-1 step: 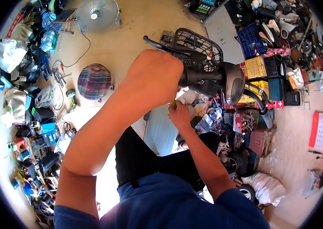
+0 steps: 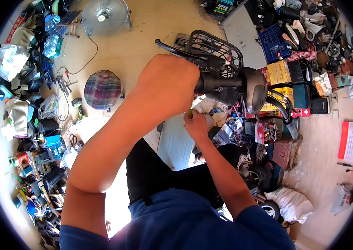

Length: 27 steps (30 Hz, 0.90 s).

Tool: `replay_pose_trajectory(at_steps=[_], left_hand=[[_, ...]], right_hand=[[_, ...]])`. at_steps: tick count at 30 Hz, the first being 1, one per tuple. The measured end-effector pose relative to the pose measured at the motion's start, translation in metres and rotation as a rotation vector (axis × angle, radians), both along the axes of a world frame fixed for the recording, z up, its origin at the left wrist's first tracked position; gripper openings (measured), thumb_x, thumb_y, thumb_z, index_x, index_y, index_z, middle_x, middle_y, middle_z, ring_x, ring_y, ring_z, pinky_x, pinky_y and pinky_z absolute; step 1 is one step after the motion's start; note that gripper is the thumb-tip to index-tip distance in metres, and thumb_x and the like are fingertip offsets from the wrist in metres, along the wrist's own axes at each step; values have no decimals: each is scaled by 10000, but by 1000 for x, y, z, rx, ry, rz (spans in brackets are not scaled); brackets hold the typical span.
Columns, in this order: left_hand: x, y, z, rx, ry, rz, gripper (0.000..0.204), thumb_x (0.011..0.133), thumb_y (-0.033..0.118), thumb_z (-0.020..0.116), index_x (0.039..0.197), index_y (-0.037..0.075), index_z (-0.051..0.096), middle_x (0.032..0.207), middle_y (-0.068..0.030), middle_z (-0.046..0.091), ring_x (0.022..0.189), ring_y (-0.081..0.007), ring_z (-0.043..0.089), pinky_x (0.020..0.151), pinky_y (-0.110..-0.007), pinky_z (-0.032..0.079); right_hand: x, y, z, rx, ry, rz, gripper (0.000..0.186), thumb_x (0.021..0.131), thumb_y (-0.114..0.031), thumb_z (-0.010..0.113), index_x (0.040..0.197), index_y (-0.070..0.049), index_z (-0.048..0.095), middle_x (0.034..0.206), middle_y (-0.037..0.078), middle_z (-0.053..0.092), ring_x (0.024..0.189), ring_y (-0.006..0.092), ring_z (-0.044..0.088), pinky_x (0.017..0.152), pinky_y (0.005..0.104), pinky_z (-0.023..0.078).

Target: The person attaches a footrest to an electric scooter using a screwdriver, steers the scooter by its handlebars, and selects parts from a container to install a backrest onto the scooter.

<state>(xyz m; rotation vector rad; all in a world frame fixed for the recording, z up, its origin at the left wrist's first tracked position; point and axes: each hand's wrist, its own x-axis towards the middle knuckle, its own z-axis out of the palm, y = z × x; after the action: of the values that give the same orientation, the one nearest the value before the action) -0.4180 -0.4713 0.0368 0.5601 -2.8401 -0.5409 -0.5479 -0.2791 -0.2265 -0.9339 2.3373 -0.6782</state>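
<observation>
My left hand (image 2: 168, 81) is closed in a fist at the left end of a scooter-like vehicle's black handlebar (image 2: 216, 82); its fingers are mostly hidden behind the back of the hand. A black brake lever (image 2: 171, 49) sticks out just beyond the knuckles. The rounded grey-brown housing (image 2: 255, 91) sits at the middle of the bar, and a black wire basket (image 2: 220, 43) lies beyond it. Lower down, below the bar, my right hand (image 2: 196, 126) is closed, thumb up. A bit of something yellowish shows at its fingertips, too small to name.
Left of the vehicle stands a round stool with a plaid cover (image 2: 102, 89), and farther off a fan (image 2: 104, 16) with a cord along the floor. Clutter lines both sides. On the right are a blue crate (image 2: 273, 43), a yellow box (image 2: 278, 73) and a white sack (image 2: 290, 203).
</observation>
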Motion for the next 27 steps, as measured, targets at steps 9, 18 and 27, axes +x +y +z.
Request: replay_pose_trajectory(at_steps=[9,18,27], left_hand=[[-2,-1,-4,-64,70,-4,235,759,230,793,803,20,697,724,-175,683,782,-372,692,737,-461,543],[-7,7,2,-92,-6,24,240,762,231,796,811,35,666,699,-152,652,772,-362,667,728,-466,523],[0,11,0,-87,-1,42,223,763,212,787,821,37,662,726,-170,650,770,-375,658,724,-483,520]], right_hand=[[-10,-13,16,-50,173,-120,266,928,-214,617,1068,-3,702,913,290,699,908,479,666,812,541,530],[-8,-25,-5,-53,190,-291,271,907,-244,639,1046,-19,698,919,274,702,910,465,673,835,542,536],[-24,-19,19,-53,97,-285,244,906,-226,637,1013,-26,727,944,291,705,946,460,681,816,515,560]])
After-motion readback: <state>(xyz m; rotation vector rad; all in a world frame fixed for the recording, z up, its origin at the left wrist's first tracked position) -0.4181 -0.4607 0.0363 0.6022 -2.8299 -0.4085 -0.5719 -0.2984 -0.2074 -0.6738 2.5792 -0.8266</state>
